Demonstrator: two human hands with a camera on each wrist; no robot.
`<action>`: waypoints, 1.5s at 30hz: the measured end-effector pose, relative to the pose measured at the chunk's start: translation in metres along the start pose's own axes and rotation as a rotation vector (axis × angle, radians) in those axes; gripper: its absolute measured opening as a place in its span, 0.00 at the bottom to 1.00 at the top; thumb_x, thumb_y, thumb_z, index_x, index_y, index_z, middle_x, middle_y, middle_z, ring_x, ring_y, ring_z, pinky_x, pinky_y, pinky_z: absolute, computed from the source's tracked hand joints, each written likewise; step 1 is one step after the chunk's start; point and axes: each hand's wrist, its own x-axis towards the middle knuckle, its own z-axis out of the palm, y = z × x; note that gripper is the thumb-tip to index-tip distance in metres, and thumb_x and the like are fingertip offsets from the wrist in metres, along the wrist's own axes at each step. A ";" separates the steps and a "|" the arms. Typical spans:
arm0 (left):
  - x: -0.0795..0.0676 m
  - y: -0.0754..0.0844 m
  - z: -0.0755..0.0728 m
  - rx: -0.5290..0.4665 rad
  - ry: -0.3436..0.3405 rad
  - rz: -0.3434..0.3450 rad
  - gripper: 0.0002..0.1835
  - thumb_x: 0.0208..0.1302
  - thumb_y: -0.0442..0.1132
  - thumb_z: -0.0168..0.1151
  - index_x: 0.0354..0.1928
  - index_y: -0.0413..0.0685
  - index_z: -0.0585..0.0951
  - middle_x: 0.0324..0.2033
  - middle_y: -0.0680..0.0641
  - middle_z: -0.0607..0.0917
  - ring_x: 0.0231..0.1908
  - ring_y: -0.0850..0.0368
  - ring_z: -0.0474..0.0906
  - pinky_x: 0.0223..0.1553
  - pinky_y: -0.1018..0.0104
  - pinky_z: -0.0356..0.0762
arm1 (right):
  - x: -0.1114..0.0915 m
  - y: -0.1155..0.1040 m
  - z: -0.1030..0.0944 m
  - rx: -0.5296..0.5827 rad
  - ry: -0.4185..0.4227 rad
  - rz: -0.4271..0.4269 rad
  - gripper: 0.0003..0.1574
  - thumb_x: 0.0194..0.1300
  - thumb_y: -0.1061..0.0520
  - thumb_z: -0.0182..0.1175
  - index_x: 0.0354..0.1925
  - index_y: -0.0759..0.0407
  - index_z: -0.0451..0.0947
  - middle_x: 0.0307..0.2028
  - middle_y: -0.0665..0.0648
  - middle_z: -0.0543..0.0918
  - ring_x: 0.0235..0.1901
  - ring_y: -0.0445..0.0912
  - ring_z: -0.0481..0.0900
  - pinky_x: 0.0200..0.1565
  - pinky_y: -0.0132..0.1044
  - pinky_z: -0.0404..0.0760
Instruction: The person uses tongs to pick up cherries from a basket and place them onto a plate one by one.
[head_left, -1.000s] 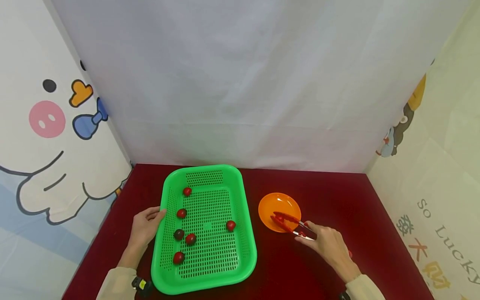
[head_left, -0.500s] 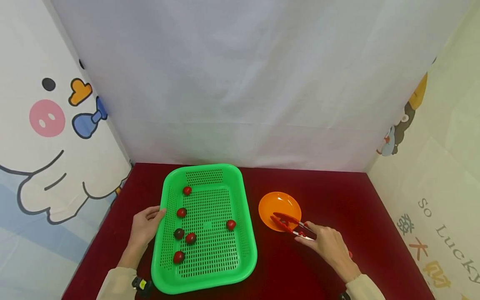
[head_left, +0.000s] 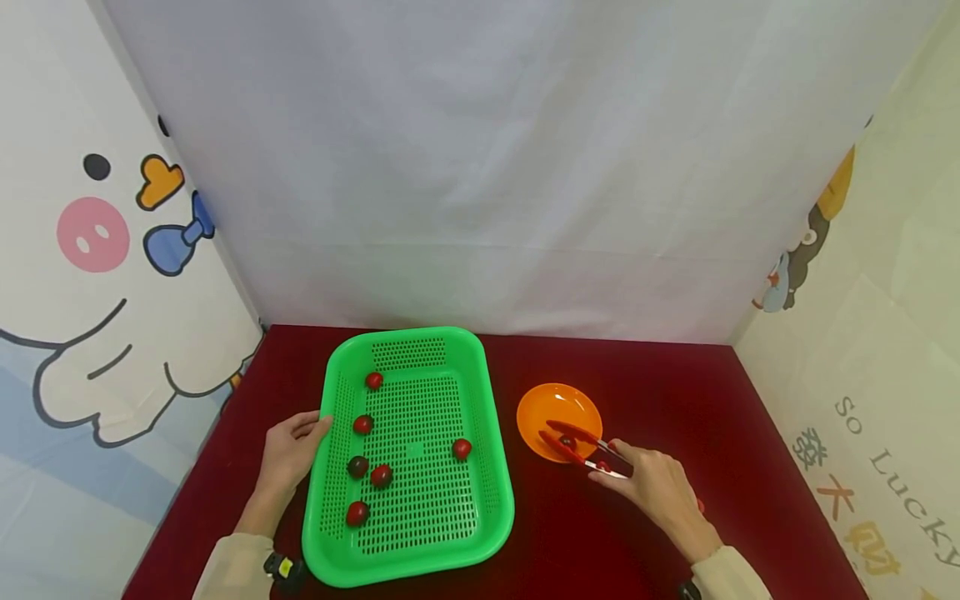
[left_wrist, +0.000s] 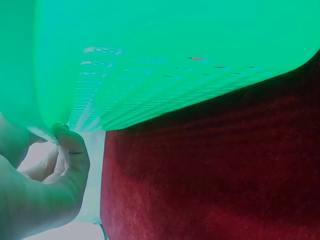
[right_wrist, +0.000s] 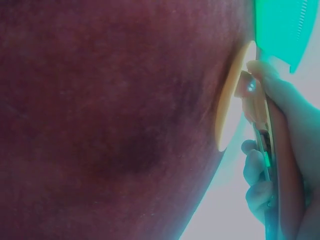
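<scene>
My left hand (head_left: 291, 454) pinches the left rim of a green perforated basket (head_left: 411, 570); in the left wrist view its thumb and fingers (left_wrist: 75, 145) close on the basket's edge. Several small round red fruits, one of them darker (head_left: 357, 467), lie scattered on the basket floor. My right hand (head_left: 660, 490) grips red-tipped metal tongs (head_left: 564, 450) over an orange plate (head_left: 546, 403). A small dark red fruit (head_left: 567, 441) lies between the parted tong arms, above the plate in the head view. The right wrist view shows the tongs (right_wrist: 289, 160) from the side, against the plate's edge (right_wrist: 226, 110).
A dark red cloth (head_left: 630, 371) covers the table. Behind it hangs a white curtain (head_left: 480, 208), with printed cartoon cloths on the left (head_left: 82, 333) and right (head_left: 847, 375). The plate stands a short gap to the right of the basket.
The tong tips have spread slightly wider, and the fruit between them has shifted a little toward my right hand. My left hand and the basket stay in place.
</scene>
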 end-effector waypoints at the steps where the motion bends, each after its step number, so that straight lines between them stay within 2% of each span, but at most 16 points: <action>1: 0.000 0.000 0.000 0.001 0.000 0.003 0.29 0.79 0.48 0.56 0.67 0.29 0.73 0.60 0.27 0.78 0.48 0.49 0.83 0.37 0.75 0.78 | 0.001 0.000 -0.001 0.000 0.002 0.000 0.34 0.46 0.40 0.83 0.45 0.60 0.88 0.15 0.39 0.61 0.17 0.34 0.50 0.18 0.28 0.55; 5: 0.001 0.000 0.001 -0.001 -0.003 0.010 0.29 0.79 0.48 0.56 0.67 0.28 0.73 0.60 0.27 0.78 0.49 0.48 0.83 0.37 0.75 0.79 | 0.005 -0.003 -0.005 0.006 0.013 -0.005 0.35 0.46 0.39 0.83 0.45 0.60 0.89 0.15 0.41 0.68 0.17 0.34 0.50 0.17 0.29 0.55; 10: 0.001 0.000 0.001 -0.012 -0.011 0.007 0.30 0.79 0.49 0.56 0.68 0.28 0.72 0.60 0.27 0.77 0.48 0.48 0.83 0.37 0.74 0.79 | 0.012 -0.008 -0.010 0.019 0.030 -0.032 0.35 0.45 0.40 0.84 0.45 0.61 0.89 0.20 0.50 0.82 0.17 0.34 0.51 0.17 0.29 0.56; 14: 0.001 -0.001 0.001 -0.010 -0.011 0.002 0.30 0.79 0.50 0.56 0.68 0.29 0.72 0.61 0.27 0.77 0.50 0.45 0.82 0.37 0.73 0.80 | 0.019 -0.014 -0.013 0.030 0.026 -0.049 0.36 0.45 0.41 0.84 0.46 0.61 0.88 0.21 0.50 0.82 0.17 0.34 0.51 0.18 0.29 0.56; 17: 0.001 -0.001 0.001 -0.008 -0.010 0.001 0.30 0.79 0.50 0.56 0.68 0.30 0.73 0.61 0.27 0.77 0.50 0.46 0.82 0.37 0.73 0.80 | 0.025 -0.017 -0.015 0.034 0.023 -0.064 0.35 0.46 0.41 0.84 0.47 0.60 0.88 0.16 0.44 0.73 0.17 0.34 0.50 0.18 0.28 0.55; 21: 0.001 -0.001 0.002 -0.008 -0.009 0.003 0.30 0.79 0.49 0.56 0.68 0.29 0.73 0.61 0.27 0.77 0.50 0.45 0.82 0.37 0.74 0.79 | 0.031 -0.021 -0.017 0.042 0.020 -0.080 0.34 0.47 0.41 0.84 0.47 0.58 0.87 0.17 0.41 0.66 0.17 0.34 0.53 0.18 0.27 0.56; 28: 0.001 -0.001 0.002 -0.003 -0.008 -0.003 0.30 0.79 0.50 0.56 0.68 0.29 0.72 0.61 0.27 0.77 0.54 0.40 0.80 0.37 0.74 0.79 | 0.042 -0.029 -0.022 0.044 0.037 -0.103 0.35 0.48 0.39 0.82 0.47 0.59 0.88 0.20 0.42 0.74 0.17 0.34 0.55 0.19 0.27 0.58; 35: 0.001 -0.002 0.000 0.003 -0.005 -0.007 0.31 0.79 0.50 0.56 0.68 0.29 0.72 0.61 0.27 0.77 0.52 0.42 0.81 0.37 0.75 0.79 | 0.054 -0.041 -0.026 0.050 0.026 -0.122 0.31 0.51 0.39 0.81 0.45 0.57 0.87 0.17 0.41 0.63 0.17 0.34 0.55 0.19 0.28 0.57; 37: 0.001 -0.001 0.000 0.000 -0.006 -0.008 0.30 0.79 0.49 0.56 0.68 0.29 0.72 0.61 0.27 0.77 0.49 0.46 0.82 0.37 0.74 0.79 | 0.057 -0.043 -0.026 0.041 0.024 -0.127 0.31 0.51 0.39 0.81 0.44 0.57 0.87 0.16 0.41 0.64 0.17 0.35 0.55 0.19 0.28 0.57; 41: 0.000 -0.001 0.000 -0.007 -0.006 -0.013 0.30 0.79 0.49 0.56 0.68 0.30 0.73 0.61 0.28 0.78 0.46 0.52 0.83 0.36 0.74 0.79 | 0.060 -0.047 -0.027 0.030 0.041 -0.147 0.34 0.49 0.39 0.82 0.46 0.61 0.88 0.17 0.46 0.75 0.16 0.35 0.54 0.18 0.28 0.56; 44: -0.001 0.000 0.001 -0.012 -0.005 -0.011 0.30 0.79 0.50 0.57 0.68 0.30 0.73 0.61 0.28 0.78 0.46 0.52 0.83 0.36 0.74 0.79 | 0.064 -0.049 -0.027 0.031 0.070 -0.176 0.37 0.48 0.40 0.83 0.50 0.62 0.88 0.22 0.50 0.83 0.16 0.35 0.53 0.18 0.27 0.57; 45: -0.001 0.000 0.001 -0.012 -0.005 -0.008 0.30 0.79 0.50 0.56 0.68 0.30 0.73 0.61 0.27 0.77 0.46 0.51 0.83 0.36 0.74 0.79 | 0.065 -0.050 -0.027 0.032 0.074 -0.186 0.36 0.48 0.41 0.83 0.49 0.61 0.88 0.21 0.50 0.82 0.16 0.35 0.54 0.18 0.27 0.57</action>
